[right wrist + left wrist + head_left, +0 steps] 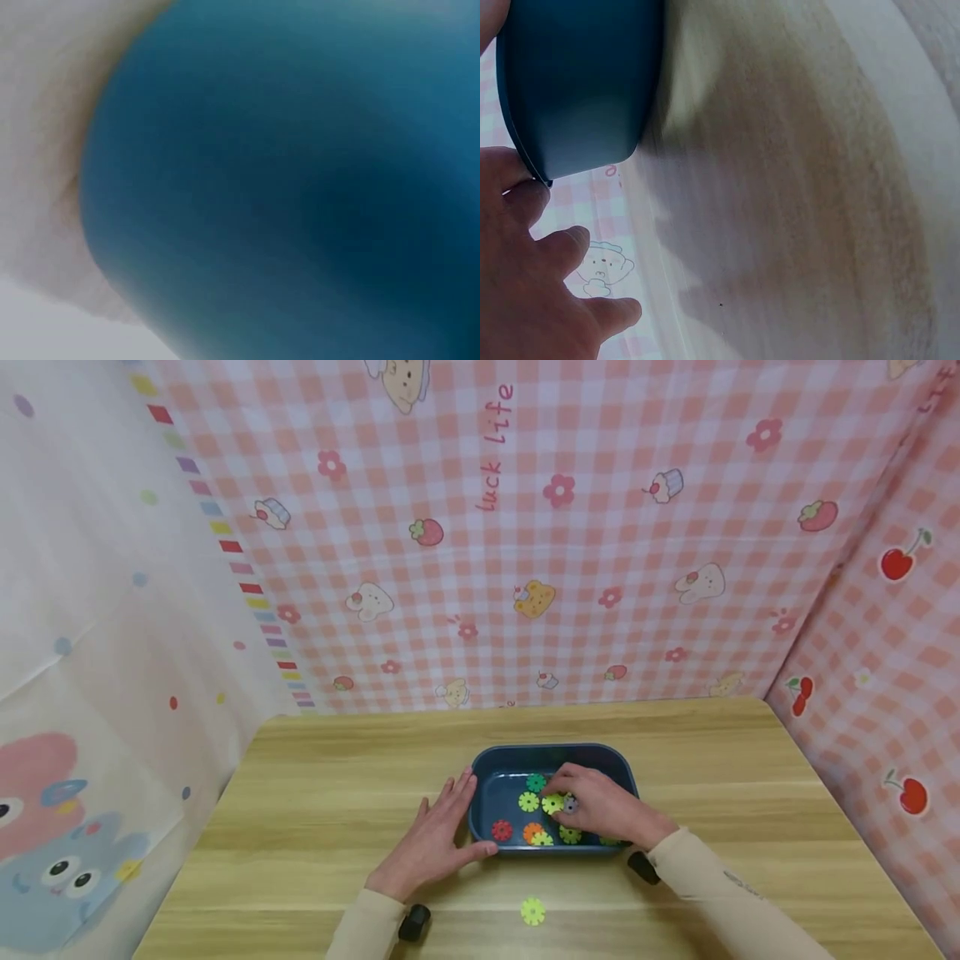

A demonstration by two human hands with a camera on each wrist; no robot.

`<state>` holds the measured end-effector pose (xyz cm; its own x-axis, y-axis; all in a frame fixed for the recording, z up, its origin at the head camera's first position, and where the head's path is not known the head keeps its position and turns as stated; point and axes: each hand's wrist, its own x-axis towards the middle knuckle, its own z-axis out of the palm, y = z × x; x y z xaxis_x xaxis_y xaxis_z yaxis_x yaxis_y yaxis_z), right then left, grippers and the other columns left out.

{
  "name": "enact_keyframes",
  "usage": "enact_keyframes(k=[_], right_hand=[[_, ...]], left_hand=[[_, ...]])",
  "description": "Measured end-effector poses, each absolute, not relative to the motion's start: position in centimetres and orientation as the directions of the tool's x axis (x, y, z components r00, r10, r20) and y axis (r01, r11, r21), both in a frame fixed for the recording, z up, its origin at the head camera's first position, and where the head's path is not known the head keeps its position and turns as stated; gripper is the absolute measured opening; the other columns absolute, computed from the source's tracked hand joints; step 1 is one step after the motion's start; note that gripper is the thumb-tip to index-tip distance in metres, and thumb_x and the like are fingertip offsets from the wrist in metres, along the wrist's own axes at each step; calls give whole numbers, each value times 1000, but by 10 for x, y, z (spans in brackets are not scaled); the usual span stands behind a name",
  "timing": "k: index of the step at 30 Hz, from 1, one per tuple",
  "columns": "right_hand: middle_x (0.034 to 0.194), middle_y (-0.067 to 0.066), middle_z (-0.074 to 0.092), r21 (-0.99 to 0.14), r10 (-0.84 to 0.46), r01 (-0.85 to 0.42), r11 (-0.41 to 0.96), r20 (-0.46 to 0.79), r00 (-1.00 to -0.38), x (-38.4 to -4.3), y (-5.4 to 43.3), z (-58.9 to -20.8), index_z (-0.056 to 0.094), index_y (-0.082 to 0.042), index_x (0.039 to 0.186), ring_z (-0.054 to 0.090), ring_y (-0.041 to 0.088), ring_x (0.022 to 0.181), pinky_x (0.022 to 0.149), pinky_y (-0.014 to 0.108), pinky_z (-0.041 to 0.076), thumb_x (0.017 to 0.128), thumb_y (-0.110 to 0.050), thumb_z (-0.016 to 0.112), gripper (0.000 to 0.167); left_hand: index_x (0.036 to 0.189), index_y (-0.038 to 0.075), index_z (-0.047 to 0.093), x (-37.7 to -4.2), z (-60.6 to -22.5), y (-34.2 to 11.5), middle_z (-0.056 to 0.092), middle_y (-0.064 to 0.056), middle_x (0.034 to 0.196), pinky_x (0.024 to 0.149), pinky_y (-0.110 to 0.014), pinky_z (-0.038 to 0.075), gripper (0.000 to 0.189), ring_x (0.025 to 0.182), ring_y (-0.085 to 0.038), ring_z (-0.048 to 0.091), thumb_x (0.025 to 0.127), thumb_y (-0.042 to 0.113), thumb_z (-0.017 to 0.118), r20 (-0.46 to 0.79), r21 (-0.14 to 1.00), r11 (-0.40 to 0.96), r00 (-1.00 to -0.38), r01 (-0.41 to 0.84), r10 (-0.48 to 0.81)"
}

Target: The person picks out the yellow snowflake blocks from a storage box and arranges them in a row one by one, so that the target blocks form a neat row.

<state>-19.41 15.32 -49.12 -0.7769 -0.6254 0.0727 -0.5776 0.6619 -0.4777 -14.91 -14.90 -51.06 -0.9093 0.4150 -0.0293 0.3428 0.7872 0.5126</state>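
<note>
A dark blue rectangular tub (495,757) holds several notched plastic snowflake discs. Inside it, my right hand (600,802) reaches down with thumb and forefinger on either side of a yellow-green snowflake disc (552,804), pinching it; a grey disc (571,804) shows under the same fingers. Around them lie a green disc (535,782), another yellow-green disc (528,802), a red disc (502,830) and an orange disc (532,832). My left hand (431,843) rests against the tub's left end, fingers extended along the rim and thumb at the near edge. Only the tub's blurred wall (247,187) fills the right wrist view.
One yellow-green disc (532,911) lies on the wooden table (337,777) in front of the tub. A pink checked cloth (487,560) hangs behind the table, with a white printed cloth (112,610) at the left and a cherry-print cloth (870,693) at the right.
</note>
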Motion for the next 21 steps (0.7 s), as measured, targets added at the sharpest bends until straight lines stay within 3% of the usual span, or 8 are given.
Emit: enact_keyframes(k=[13,21], right_hand=[[113,-3,63,-538,-598,-584,608,173,-782,-174,162,-475,76,-10,120,64,20,91,69,24,52,94,-20,79,28],[115,-1,64,-508,-580,-598,620,217,-785,-156,163,-469,77,-14,120,64,23,98,77,29,58,91,-19,81,29]], left_hand=[[167,14,18,-151,-511,-149,9,-1,174,120,-69,16,104,159,-33,12,91,67,66,-36,505,794,-911,337,410],[167,12,18,-151,-511,-150,9,-1,174,120,-70,15,90,159,-32,12,100,60,57,-19,502,790,-909,353,417]])
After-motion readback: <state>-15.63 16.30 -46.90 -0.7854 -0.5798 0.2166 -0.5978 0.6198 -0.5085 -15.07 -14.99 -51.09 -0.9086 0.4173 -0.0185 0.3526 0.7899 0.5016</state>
